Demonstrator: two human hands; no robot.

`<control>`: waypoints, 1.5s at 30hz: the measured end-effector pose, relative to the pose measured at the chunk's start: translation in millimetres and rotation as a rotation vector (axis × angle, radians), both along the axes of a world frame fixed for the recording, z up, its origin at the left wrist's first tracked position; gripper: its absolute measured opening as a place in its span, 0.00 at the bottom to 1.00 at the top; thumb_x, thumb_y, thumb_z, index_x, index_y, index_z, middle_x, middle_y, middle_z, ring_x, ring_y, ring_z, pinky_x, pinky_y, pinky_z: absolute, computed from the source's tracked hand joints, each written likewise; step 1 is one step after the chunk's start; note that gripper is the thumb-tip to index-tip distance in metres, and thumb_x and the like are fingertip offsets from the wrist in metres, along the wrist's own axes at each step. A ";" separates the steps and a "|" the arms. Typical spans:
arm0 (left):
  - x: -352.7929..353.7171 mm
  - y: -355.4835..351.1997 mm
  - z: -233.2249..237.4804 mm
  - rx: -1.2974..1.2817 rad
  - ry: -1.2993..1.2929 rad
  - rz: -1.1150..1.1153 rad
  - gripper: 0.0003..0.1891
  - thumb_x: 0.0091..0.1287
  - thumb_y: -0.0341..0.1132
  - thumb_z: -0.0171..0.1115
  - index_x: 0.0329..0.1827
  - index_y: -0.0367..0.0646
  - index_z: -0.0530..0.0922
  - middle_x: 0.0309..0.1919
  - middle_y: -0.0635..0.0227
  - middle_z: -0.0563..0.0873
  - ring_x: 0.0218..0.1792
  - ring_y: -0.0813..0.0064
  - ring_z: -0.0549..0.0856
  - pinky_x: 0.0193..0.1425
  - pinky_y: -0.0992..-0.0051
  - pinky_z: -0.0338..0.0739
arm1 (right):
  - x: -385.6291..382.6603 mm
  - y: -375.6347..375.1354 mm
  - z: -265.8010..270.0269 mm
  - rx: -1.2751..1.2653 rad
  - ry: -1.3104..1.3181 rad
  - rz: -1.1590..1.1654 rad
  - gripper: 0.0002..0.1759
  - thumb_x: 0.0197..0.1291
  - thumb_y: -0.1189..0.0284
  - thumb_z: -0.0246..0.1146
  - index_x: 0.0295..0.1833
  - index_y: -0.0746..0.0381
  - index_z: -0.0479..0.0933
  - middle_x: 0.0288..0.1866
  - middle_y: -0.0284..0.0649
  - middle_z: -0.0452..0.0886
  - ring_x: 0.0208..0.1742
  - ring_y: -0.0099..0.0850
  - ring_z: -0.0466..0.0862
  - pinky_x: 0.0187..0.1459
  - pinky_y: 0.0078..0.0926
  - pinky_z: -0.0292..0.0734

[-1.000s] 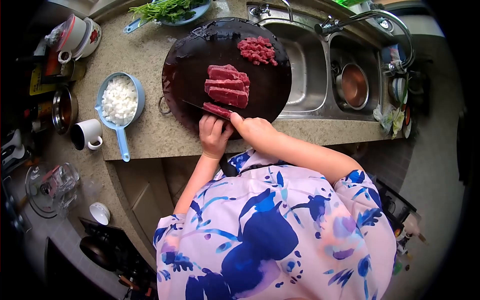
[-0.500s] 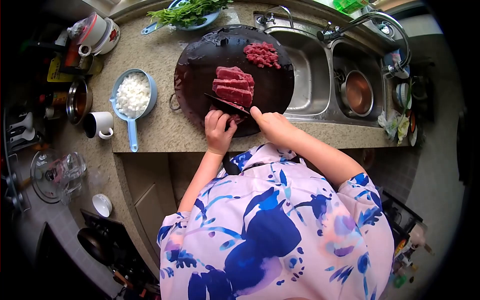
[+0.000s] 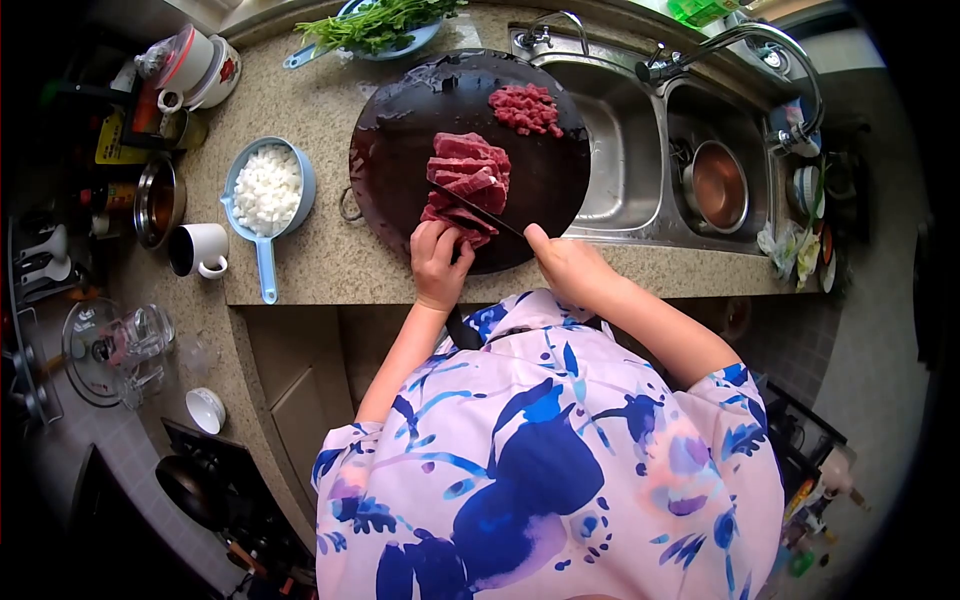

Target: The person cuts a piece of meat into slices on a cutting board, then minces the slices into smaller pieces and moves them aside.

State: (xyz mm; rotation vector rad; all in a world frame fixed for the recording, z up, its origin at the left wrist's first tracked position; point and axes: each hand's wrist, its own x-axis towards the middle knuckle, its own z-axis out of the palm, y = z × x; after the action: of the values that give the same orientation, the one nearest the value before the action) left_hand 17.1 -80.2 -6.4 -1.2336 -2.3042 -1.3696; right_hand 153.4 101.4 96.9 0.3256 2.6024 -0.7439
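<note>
On a round dark cutting board (image 3: 400,190) lie several thick slices of raw red meat (image 3: 468,160), stacked close together. A knife (image 3: 490,216) slants across the board, its blade between those slices and the smaller meat piece (image 3: 455,222) nearest me. My right hand (image 3: 575,268) is closed around the knife's handle, at the board's near right edge. Curled fingers of my left hand (image 3: 440,262) press on the smaller meat piece at the near edge and partly hide it. A pile of diced meat (image 3: 526,109) sits at the board's far right.
Left of the board stands a blue handled bowl (image 3: 308,190) of white cubes, beside a white mug (image 3: 204,250). Leafy greens (image 3: 375,28) fill another blue bowl behind. A double steel sink (image 3: 620,150) borders the right; its right basin holds a metal bowl (image 3: 717,187).
The knife and my right hand have shifted slightly right, and the blade has moved away from my left fingers toward the stacked slices. My left hand stays nearly in place.
</note>
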 end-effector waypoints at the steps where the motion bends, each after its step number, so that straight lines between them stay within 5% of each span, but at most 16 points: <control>1: 0.0 -0.3 -0.1 -0.003 -0.003 -0.003 0.15 0.52 0.26 0.72 0.44 0.38 0.81 0.48 0.57 0.81 0.53 0.50 0.79 0.60 0.57 0.74 | 2.9 -1.9 -5.3 -0.018 0.069 -0.029 0.14 0.64 0.77 0.52 0.53 0.63 0.60 0.29 0.55 0.80 0.33 0.60 0.82 0.31 0.56 0.74; 8: -0.2 -1.6 -2.7 -0.025 -0.002 -0.006 0.17 0.52 0.26 0.72 0.46 0.39 0.81 0.50 0.56 0.81 0.54 0.50 0.79 0.61 0.56 0.73 | 2.4 -11.1 -10.1 0.027 -0.004 0.025 0.15 0.65 0.77 0.52 0.56 0.64 0.63 0.32 0.55 0.82 0.37 0.59 0.84 0.37 0.54 0.79; 18: -1.2 0.1 -1.6 -0.080 0.022 0.011 0.17 0.53 0.31 0.74 0.46 0.41 0.81 0.49 0.59 0.81 0.54 0.51 0.79 0.59 0.57 0.75 | -78.5 -37.7 -39.3 -0.039 0.219 0.074 0.13 0.64 0.76 0.55 0.51 0.64 0.63 0.29 0.52 0.83 0.34 0.54 0.86 0.33 0.47 0.81; 26: 2.3 -1.3 -4.1 -0.060 0.041 0.062 0.17 0.54 0.30 0.73 0.47 0.43 0.81 0.50 0.60 0.80 0.53 0.52 0.78 0.59 0.56 0.74 | -5.4 -15.0 -15.6 0.024 -0.031 0.033 0.13 0.65 0.75 0.53 0.52 0.66 0.62 0.31 0.55 0.83 0.37 0.57 0.85 0.35 0.51 0.80; 33: 3.0 -2.0 -4.7 -0.056 0.033 0.061 0.16 0.54 0.28 0.73 0.46 0.42 0.81 0.48 0.58 0.79 0.53 0.50 0.78 0.59 0.56 0.73 | -29.2 11.5 -17.3 0.049 0.120 0.097 0.16 0.59 0.79 0.57 0.51 0.63 0.62 0.30 0.53 0.82 0.37 0.55 0.86 0.37 0.51 0.80; 45: 1.8 -1.8 -4.0 -0.051 0.021 0.048 0.16 0.54 0.27 0.72 0.46 0.43 0.81 0.47 0.58 0.78 0.52 0.51 0.77 0.58 0.57 0.73 | -15.1 9.0 -4.5 0.038 0.038 0.047 0.09 0.65 0.78 0.50 0.49 0.64 0.61 0.32 0.55 0.82 0.38 0.58 0.84 0.36 0.53 0.78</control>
State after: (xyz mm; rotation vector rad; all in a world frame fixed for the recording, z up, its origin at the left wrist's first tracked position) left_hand 18.9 -82.1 -10.4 -1.1930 -2.3524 -1.2841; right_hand 138.3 110.4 92.4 0.2624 2.6534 -0.6914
